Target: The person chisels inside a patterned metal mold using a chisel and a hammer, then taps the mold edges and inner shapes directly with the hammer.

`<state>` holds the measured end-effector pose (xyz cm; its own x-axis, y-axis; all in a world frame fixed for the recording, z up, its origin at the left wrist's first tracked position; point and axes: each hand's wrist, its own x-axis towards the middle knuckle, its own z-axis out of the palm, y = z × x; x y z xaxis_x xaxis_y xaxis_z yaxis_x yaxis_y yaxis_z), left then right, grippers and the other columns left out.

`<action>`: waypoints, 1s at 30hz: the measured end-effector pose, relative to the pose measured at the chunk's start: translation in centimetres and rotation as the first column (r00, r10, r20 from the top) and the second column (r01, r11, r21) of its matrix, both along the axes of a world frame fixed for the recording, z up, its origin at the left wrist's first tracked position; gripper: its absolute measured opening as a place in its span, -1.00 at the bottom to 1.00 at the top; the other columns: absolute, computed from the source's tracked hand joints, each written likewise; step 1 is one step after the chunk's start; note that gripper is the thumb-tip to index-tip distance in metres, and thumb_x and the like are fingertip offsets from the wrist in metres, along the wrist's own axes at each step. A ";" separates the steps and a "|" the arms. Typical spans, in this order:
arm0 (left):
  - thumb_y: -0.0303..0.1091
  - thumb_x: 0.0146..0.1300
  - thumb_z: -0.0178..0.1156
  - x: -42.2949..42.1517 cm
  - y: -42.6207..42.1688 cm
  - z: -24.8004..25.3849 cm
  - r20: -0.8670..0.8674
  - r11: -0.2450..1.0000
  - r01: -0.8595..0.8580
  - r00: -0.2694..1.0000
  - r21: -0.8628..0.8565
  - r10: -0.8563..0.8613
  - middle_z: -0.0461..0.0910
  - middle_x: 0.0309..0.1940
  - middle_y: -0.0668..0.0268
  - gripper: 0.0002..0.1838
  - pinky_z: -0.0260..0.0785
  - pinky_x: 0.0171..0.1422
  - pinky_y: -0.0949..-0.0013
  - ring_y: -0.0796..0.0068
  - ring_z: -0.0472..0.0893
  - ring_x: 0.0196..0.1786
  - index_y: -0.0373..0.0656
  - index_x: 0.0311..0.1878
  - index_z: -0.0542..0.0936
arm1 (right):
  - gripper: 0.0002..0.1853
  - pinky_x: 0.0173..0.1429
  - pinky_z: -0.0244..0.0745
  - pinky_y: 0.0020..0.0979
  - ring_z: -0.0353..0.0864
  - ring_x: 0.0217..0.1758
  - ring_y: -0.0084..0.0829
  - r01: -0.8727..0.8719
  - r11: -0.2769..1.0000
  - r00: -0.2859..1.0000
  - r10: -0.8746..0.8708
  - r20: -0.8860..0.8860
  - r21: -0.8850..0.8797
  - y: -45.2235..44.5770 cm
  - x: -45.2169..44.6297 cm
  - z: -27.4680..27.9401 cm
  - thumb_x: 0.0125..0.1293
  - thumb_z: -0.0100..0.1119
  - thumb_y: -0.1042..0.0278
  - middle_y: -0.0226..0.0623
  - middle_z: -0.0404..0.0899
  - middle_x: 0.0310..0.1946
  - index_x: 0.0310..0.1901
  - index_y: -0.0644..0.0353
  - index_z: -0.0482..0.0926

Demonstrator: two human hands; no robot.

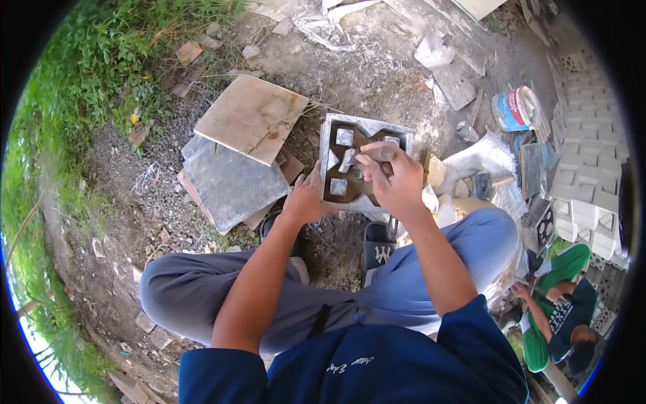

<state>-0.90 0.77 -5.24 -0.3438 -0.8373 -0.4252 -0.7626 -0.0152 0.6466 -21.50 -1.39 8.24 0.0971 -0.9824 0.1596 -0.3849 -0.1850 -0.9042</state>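
Note:
A square grey mould point(326, 143) with raised square blocks and pointed wedges inside lies between my feet, just beyond my knees. My left hand point(307, 199) grips its lower left edge, fingers against the side wall. Over the right part of the mould is my right hand point(398, 176), its fingers bent together near a small grey piece point(347, 161) at the mould's centre. Whether the fingers touch that piece or hold something else is too small to tell.
Tiles and boards point(252, 114) lie stacked at the left. A paint bucket point(514, 110) stands at the right near rubble and a white sack point(474, 161). Pale blocks point(587, 168) are piled far right. Another person point(562, 310) sits at the lower right.

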 end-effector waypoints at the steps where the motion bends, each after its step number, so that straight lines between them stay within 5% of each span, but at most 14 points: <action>1: 0.05 -0.15 0.66 -0.2 0.1 0.0 0.033 1.000 0.006 0.999 0.012 -0.006 0.36 0.53 -0.19 0.55 0.06 0.73 0.00 -0.31 0.24 0.61 -0.29 0.71 -0.23 | -0.86 -0.32 0.55 -0.41 0.67 -0.38 -0.48 -0.009 1.000 1.000 0.008 -0.009 -0.010 0.6 0.0 0.5 0.45 0.34 0.50 -0.21 0.65 -0.23 -0.06 0.25 0.57; 5: 0.05 -0.14 0.66 -0.4 0.4 0.8 0.081 0.996 0.002 0.997 0.091 -0.009 0.31 0.56 -0.19 0.56 0.07 0.73 0.00 -0.35 0.20 0.63 -0.25 0.72 -0.25 | -0.82 -0.31 0.55 -0.33 0.66 -0.44 -0.48 -0.077 0.997 0.985 0.077 -0.152 0.006 0.2 0.3 -1.5 0.42 0.40 0.43 -0.24 0.68 -0.23 -0.07 0.21 0.57; 9: 0.06 -0.12 0.65 -0.1 0.3 -0.1 0.050 0.999 0.029 0.998 0.015 -0.029 0.33 0.54 -0.22 0.54 0.07 0.72 -0.01 -0.36 0.20 0.62 -0.25 0.72 -0.24 | -0.83 -0.30 0.55 -0.29 0.68 -0.37 -0.28 -0.028 0.994 0.995 0.038 -0.091 0.101 0.6 0.0 0.7 0.45 0.35 0.44 -0.21 0.64 -0.21 -0.05 0.23 0.56; 10: 0.06 -0.12 0.65 -0.1 0.3 0.3 0.051 1.000 0.025 0.998 0.019 -0.026 0.33 0.54 -0.22 0.54 0.07 0.72 -0.01 -0.36 0.20 0.62 -0.25 0.72 -0.24 | -0.85 -0.33 0.65 -0.49 0.71 -0.40 -0.61 -0.019 1.000 1.000 0.020 -0.010 0.013 1.2 0.3 1.3 0.48 0.24 0.59 -0.24 0.71 -0.17 0.02 0.29 0.60; 13: 0.05 -0.12 0.66 -0.3 0.7 0.8 0.086 0.996 -0.005 0.996 0.091 -0.003 0.34 0.53 -0.22 0.55 0.07 0.72 0.00 -0.34 0.21 0.62 -0.26 0.72 -0.26 | -0.87 -0.30 0.68 -0.49 0.74 -0.37 -0.59 -0.076 0.995 0.992 0.069 -0.102 -0.069 0.6 0.0 -0.7 0.51 0.22 0.57 -0.26 0.72 -0.21 0.02 0.28 0.60; 15: 0.05 -0.12 0.66 -0.3 0.4 1.3 0.074 0.999 0.006 0.997 0.050 -0.010 0.34 0.54 -0.20 0.55 0.09 0.72 -0.01 -0.35 0.21 0.62 -0.25 0.72 -0.26 | -0.89 -0.28 0.69 -0.48 0.75 -0.34 -0.57 -0.083 0.995 0.988 0.090 -0.125 0.061 -0.3 -0.2 -0.4 0.54 0.19 0.53 -0.26 0.72 -0.19 0.02 0.30 0.59; 17: 0.05 -0.12 0.66 -0.3 0.1 1.4 0.077 0.999 0.011 0.997 0.047 -0.015 0.34 0.54 -0.19 0.55 0.10 0.71 -0.01 -0.35 0.20 0.62 -0.25 0.72 -0.26 | -0.90 -0.26 0.71 -0.47 0.74 -0.35 -0.54 -0.027 0.984 1.000 0.027 -0.002 0.175 -0.9 0.0 0.9 0.57 0.14 0.52 -0.22 0.70 -0.12 0.00 0.32 0.57; 22: 0.05 -0.10 0.65 -0.3 0.6 -0.2 0.061 0.999 -0.011 0.998 0.035 0.009 0.35 0.54 -0.17 0.54 0.09 0.71 -0.02 -0.32 0.20 0.64 -0.21 0.73 -0.26 | -0.74 -0.08 0.62 -0.45 0.58 -0.27 -0.57 -0.051 0.989 0.994 0.037 0.102 0.138 -0.2 -0.4 2.7 0.59 0.05 0.60 -0.13 0.68 0.03 0.19 0.21 0.28; 24: 0.06 -0.08 0.64 -0.1 0.6 -0.4 0.052 1.000 -0.006 0.999 0.027 0.005 0.36 0.54 -0.16 0.54 0.10 0.71 -0.06 -0.30 0.19 0.65 -0.15 0.74 -0.29 | -0.66 0.08 0.63 -0.28 0.80 -0.01 -0.26 -0.087 0.996 0.993 0.087 0.085 0.001 -0.1 -0.5 3.0 0.53 0.06 0.69 -0.12 0.74 -0.02 0.19 0.20 0.23; 30: 0.06 -0.06 0.64 -0.2 0.4 0.0 0.058 0.995 -0.011 0.998 0.099 0.006 0.35 0.54 -0.18 0.54 0.11 0.70 -0.11 -0.31 0.18 0.65 -0.10 0.74 -0.32 | -0.65 0.08 0.62 -0.25 0.79 0.03 -0.12 -0.144 0.988 0.989 0.145 0.006 -0.060 0.1 -0.8 3.2 0.49 0.08 0.73 -0.09 0.73 0.01 0.17 0.17 0.30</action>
